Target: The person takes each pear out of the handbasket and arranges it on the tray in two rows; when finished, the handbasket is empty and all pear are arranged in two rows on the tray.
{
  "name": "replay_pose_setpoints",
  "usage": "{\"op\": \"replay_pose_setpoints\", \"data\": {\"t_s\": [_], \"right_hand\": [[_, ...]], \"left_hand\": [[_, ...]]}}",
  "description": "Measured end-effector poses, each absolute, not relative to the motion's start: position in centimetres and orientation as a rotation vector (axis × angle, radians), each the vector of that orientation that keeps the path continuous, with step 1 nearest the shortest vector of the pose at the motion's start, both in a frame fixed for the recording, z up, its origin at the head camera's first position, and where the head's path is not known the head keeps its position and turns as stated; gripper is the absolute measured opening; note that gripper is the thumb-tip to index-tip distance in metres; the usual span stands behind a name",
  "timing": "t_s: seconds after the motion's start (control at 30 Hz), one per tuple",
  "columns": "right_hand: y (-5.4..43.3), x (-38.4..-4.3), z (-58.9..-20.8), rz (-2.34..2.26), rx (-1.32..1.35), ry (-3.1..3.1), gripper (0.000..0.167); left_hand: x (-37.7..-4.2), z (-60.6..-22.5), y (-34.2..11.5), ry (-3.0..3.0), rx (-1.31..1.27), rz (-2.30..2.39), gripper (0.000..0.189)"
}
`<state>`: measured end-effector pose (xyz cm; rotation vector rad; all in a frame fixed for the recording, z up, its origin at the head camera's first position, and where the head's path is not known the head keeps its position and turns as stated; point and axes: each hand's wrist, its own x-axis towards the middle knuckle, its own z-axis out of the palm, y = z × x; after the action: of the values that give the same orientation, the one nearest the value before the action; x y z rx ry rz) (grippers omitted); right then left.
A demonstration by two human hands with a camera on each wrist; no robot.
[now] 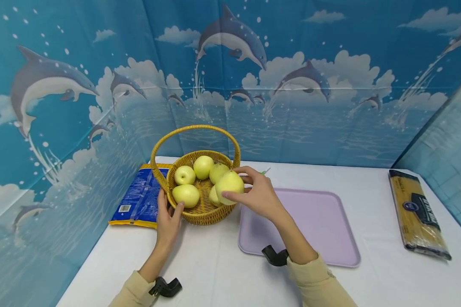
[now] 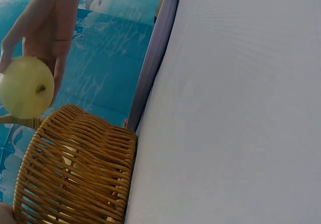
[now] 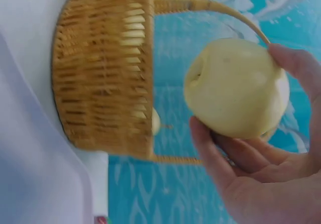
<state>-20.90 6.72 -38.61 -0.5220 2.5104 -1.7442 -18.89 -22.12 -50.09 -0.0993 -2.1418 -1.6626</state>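
In the head view, a woven wicker basket (image 1: 205, 218) with a tall arched handle holds several yellow-green pears (image 1: 186, 196). My left hand (image 1: 168, 226) grips the basket's near left side, thumb up by the rim and fingers along the outer wall. Between the thumb and fingers of my right hand (image 1: 263, 196) is a pale yellow-green pear (image 1: 230, 184), raised over the basket's right side. The right wrist view shows this pear (image 3: 238, 88) above the rim, apart from the woven wall. Most of the left hand is out of its own wrist view.
A lilac tray (image 1: 345, 238) lies right of the basket, under my right forearm. Beside the basket on the left is a blue and yellow packet (image 1: 138, 200). Farther right lies a long gold and black packet (image 1: 418, 213). A dolphin-print curtain (image 1: 292, 128) stands behind the white table.
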Motion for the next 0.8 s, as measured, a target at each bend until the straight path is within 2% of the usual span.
{"op": "replay_pose_setpoints", "data": {"t_s": [0.2,0.57,0.8], "right_hand": [[8.7,-21.8,-39.0,-1.696,-0.359,2.565,0.071],[9.9,-23.9,-42.2,-1.486,0.004,2.679,0.08],[9.9,-24.6,-44.0,-1.344,0.038,2.754,0.078]], "left_hand": [[-18.8,-50.0,-22.2,-2.153,-0.084,-1.658,0.077],[-18.7,-49.9,-22.6,-2.155,-0.067,-1.668,0.077],[-18.9,-49.9,-22.2,-2.158,-0.086,-1.677,0.076]]}}
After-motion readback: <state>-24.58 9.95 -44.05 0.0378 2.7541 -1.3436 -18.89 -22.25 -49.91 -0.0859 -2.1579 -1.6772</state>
